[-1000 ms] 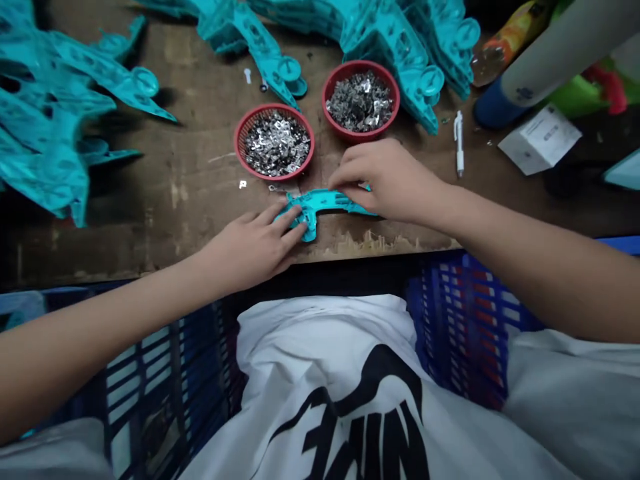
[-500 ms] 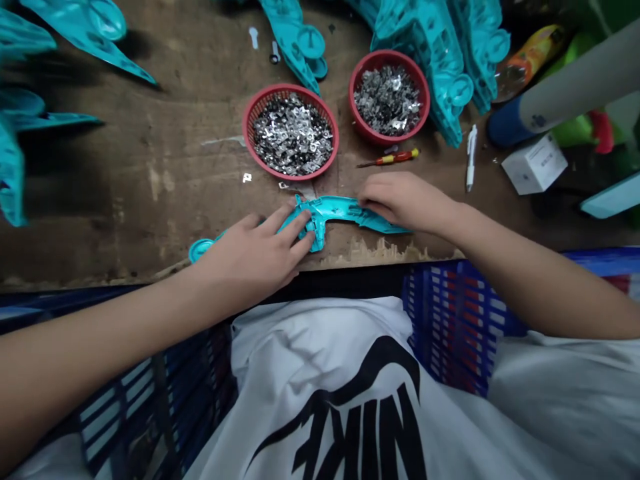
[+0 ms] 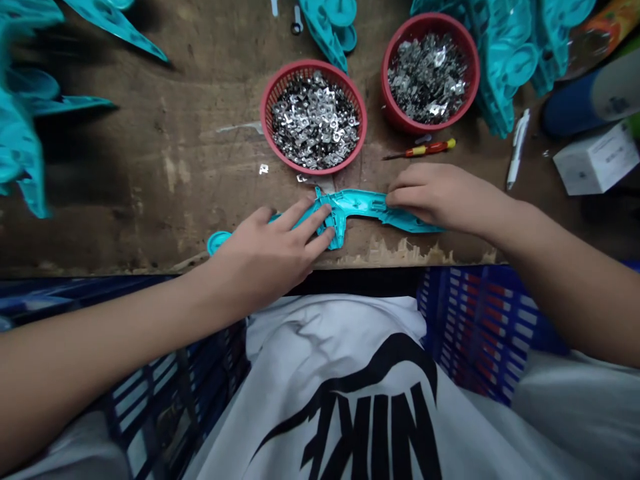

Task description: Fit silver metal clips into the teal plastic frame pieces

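A long teal plastic moulding (image 3: pixel 364 202), shaped like a toy gun half with its ribbed inside up, lies along the table's front edge. My left hand (image 3: pixel 280 243) rests across its left part, fingers spread and pressing it from above; the palm hides some of it. At its right part, my right hand (image 3: pixel 430 193) has its fingers bent and pressed together against the inner face. Whatever is between those fingertips is hidden. Just behind the moulding stands a red basket (image 3: pixel 267 127) of small metal plates (image 3: pixel 317 120).
A red bowl (image 3: pixel 387 100) of metal pieces stands at the back right, with a screwdriver (image 3: pixel 423 149) before it. Farther right are a white pen (image 3: pixel 518 150) and a white box (image 3: pixel 595 160). More teal mouldings (image 3: pixel 23 153) lie left and behind. A blue crate (image 3: pixel 470 320) is below the edge.
The whole view has shifted, so the table things appear farther right and slightly higher. Both hands stay on the moulding in nearly the same places.
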{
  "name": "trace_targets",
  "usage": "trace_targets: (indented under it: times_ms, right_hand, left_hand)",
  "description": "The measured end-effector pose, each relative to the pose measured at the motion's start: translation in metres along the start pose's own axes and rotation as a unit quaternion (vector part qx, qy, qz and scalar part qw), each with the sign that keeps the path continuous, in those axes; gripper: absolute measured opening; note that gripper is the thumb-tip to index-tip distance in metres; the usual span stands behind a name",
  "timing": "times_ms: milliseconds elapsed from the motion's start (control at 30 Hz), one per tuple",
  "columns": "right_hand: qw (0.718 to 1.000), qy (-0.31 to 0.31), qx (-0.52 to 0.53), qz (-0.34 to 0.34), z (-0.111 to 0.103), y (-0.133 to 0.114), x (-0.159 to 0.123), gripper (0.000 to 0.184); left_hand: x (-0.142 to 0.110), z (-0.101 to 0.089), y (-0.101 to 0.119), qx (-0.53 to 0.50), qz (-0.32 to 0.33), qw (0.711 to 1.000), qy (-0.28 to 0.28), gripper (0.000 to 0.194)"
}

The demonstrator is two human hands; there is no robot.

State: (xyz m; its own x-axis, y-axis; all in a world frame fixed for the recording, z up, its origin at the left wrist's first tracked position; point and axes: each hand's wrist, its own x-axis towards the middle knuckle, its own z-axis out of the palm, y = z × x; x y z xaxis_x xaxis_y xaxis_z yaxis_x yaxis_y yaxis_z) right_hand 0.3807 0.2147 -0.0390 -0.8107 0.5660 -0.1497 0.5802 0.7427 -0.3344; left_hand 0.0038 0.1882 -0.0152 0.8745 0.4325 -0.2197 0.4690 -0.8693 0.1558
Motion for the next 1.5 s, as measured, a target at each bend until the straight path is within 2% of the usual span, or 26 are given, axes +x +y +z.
trace_targets:
  times_ms: [133,300,400,500,633,700,800,900,1067,1167,1300,1500]
  right_hand:
    - [1.000,0.004,-0.019,-0.001,0.000,0.000,-0.001,0.040]
    - [1.000,0.022,0.009,0.004,0.001,0.003,-0.002,0.039]
    - [1.000,0.005,-0.011,0.009,0.002,0.003,-0.001,0.040]
    - [0.999,-0.009,-0.036,0.007,0.001,0.002,0.002,0.047]
    - [0.999,0.014,-0.043,0.027,-0.003,-0.003,0.006,0.057]
    - [0.998,0.020,-0.047,0.043,-0.005,-0.006,0.008,0.061]
    - [0.998,0.015,-0.044,0.052,-0.005,-0.012,0.010,0.059]
    - [0.998,0.007,-0.040,0.037,-0.002,-0.015,0.011,0.047]
    - [0.996,0.012,-0.082,0.026,0.002,-0.023,0.012,0.035]
    - [0.994,0.009,-0.103,0.033,0.002,-0.033,0.015,0.034]
    - [0.993,0.014,-0.107,0.046,0.001,-0.044,0.017,0.036]
    - [0.998,0.035,-0.048,0.031,0.003,-0.036,0.013,0.028]
  left_hand:
    - [0.001,-0.003,0.000,-0.010,-0.008,1.000,-0.014,0.058]
    - [0.002,-0.006,-0.005,-0.006,0.002,0.999,-0.047,0.061]
    - [0.003,-0.008,-0.007,-0.028,-0.001,0.997,-0.068,0.064]
    - [0.004,-0.009,-0.008,-0.042,-0.012,0.996,-0.082,0.067]
    - [0.005,-0.011,-0.007,-0.046,-0.016,0.995,-0.090,0.069]
    - [0.008,-0.013,-0.008,-0.035,-0.010,0.995,-0.095,0.066]
    - [0.015,-0.016,-0.013,-0.019,-0.003,0.995,-0.098,0.051]
    - [0.026,-0.019,-0.025,-0.046,-0.018,0.997,-0.064,0.045]
    - [0.039,-0.015,-0.052,-0.055,-0.101,0.991,0.068,0.061]
    - [0.043,-0.005,-0.066,-0.042,-0.143,0.986,0.077,0.071]
    - [0.045,0.008,-0.077,-0.048,-0.146,0.984,0.090,0.069]
    - [0.046,0.005,-0.084,-0.080,-0.145,0.978,0.126,0.066]
